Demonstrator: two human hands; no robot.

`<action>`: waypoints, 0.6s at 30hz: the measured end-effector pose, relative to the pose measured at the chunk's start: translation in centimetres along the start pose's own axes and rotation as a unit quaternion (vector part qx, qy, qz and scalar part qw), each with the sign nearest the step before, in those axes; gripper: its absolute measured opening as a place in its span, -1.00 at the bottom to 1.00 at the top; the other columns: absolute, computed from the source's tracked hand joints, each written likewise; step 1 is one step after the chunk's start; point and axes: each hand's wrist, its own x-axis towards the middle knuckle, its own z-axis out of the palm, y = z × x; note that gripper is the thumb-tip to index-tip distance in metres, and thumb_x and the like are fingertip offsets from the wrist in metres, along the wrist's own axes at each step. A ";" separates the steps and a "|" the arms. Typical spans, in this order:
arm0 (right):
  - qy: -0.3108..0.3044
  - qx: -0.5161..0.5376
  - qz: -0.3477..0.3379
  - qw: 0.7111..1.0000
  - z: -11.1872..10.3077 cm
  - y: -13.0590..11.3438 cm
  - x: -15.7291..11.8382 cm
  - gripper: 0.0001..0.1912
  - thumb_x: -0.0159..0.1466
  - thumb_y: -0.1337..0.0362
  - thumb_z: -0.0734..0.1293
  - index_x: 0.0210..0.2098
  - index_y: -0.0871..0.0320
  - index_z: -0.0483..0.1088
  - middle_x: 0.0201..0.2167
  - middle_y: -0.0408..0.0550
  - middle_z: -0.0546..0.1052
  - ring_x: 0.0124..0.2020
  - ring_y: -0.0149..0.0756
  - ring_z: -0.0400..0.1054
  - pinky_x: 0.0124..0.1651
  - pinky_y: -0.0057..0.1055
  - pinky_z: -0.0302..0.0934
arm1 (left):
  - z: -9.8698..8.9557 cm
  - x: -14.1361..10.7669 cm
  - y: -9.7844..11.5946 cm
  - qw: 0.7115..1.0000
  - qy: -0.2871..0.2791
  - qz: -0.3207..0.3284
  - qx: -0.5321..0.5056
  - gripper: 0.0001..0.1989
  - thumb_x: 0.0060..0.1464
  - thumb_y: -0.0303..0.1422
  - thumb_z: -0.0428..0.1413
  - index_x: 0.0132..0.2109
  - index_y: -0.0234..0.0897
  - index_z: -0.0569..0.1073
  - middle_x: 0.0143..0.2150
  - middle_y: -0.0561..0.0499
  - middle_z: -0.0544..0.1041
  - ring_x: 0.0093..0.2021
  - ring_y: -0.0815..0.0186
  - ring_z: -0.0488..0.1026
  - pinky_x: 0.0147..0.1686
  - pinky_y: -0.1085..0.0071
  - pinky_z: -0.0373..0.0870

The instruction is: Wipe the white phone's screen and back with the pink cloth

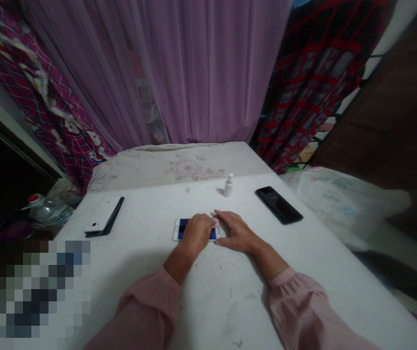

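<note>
Head view: the white-framed phone [182, 230] lies flat, screen up and lit blue, on the white-covered counter [150, 204], partly hidden under the person's hands. It should handle as a light, stiff slab, its glass face smooth, likely slippery and the part most easily cracked, so the long side edges or the short ends look the best places to take hold. The left hand [197, 229] lies over the middle of the phone, its grip narrow, thumb and fingers closed on a small pink piece [216, 222] that looks soft, held over the phone's right part. The right hand [239, 232] is at the phone's right end, its grip fairly wide, thumb and forefinger spread about that end; whether they press its edges I cannot tell. Just beyond the phone lies a small pale piece [187, 190]; farther right beyond it a white bottle [228, 187] stands upright. Well to the phone's right is a black phone [279, 205]; well to its left, a white phone [102, 215] rests on a dark one. Behind everything beyond the phone hangs a purple curtain [212, 63].
</note>
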 end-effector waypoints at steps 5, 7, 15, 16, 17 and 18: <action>0.008 0.010 -0.010 1.000 0.2 0.4 0.0 0.01 0.07 -0.15 0.45 0.34 0.14 0.03 0.14 0.20 0.41 0.16 0.06 0.27 0.20 0.05 0.09 | -0.3 -1.0 -0.1 0.998 -0.034 0.042 -0.045 -0.84 0.19 -0.48 0.12 -0.21 -0.22 0.61 -0.20 -0.01 0.63 -0.15 0.26 0.51 -0.05 0.36 0.37; 0.006 0.008 -0.013 1.000 0.2 0.4 0.0 0.01 0.08 -0.15 0.45 0.35 0.13 0.02 0.14 0.20 0.40 0.16 0.06 0.26 0.20 0.05 0.09 | -0.3 -1.2 -0.2 0.996 -0.042 0.059 -0.052 -0.85 0.19 -0.47 0.13 -0.20 -0.22 0.61 -0.21 0.00 0.63 -0.15 0.27 0.51 -0.06 0.37 0.37; 0.008 0.011 -0.004 1.000 0.2 0.5 0.0 0.06 0.04 -0.19 0.45 0.35 0.15 0.03 0.16 0.23 0.37 0.16 0.09 0.26 0.20 0.07 0.09 | 0.2 1.3 -0.7 0.999 -0.021 0.029 -0.019 -0.83 0.19 -0.49 0.10 -0.16 -0.26 0.60 -0.16 -0.05 0.63 -0.12 0.23 0.51 -0.02 0.30 0.36; 0.009 0.010 -0.004 1.000 0.2 0.5 0.0 0.05 0.04 -0.19 0.45 0.35 0.16 0.03 0.16 0.23 0.37 0.16 0.09 0.26 0.20 0.06 0.09 | 0.1 1.5 -0.6 0.999 -0.023 0.023 -0.018 -0.82 0.20 -0.49 0.10 -0.17 -0.25 0.60 -0.16 -0.05 0.63 -0.12 0.22 0.51 -0.02 0.29 0.36; 0.009 0.010 -0.004 1.000 0.3 0.4 0.0 0.05 0.04 -0.19 0.45 0.34 0.16 0.03 0.16 0.23 0.37 0.16 0.08 0.25 0.20 0.06 0.09 | 0.0 1.6 -0.5 0.999 -0.025 0.019 -0.020 -0.81 0.20 -0.49 0.09 -0.17 -0.24 0.60 -0.15 -0.04 0.63 -0.13 0.22 0.51 -0.02 0.29 0.36; 0.009 0.009 -0.006 1.000 0.3 0.4 0.0 0.05 0.04 -0.18 0.46 0.34 0.16 0.03 0.16 0.23 0.37 0.16 0.08 0.25 0.20 0.06 0.08 | -0.2 1.7 -0.4 0.999 -0.025 0.017 -0.025 -0.80 0.20 -0.49 0.08 -0.17 -0.22 0.60 -0.15 -0.03 0.63 -0.13 0.22 0.52 -0.01 0.30 0.36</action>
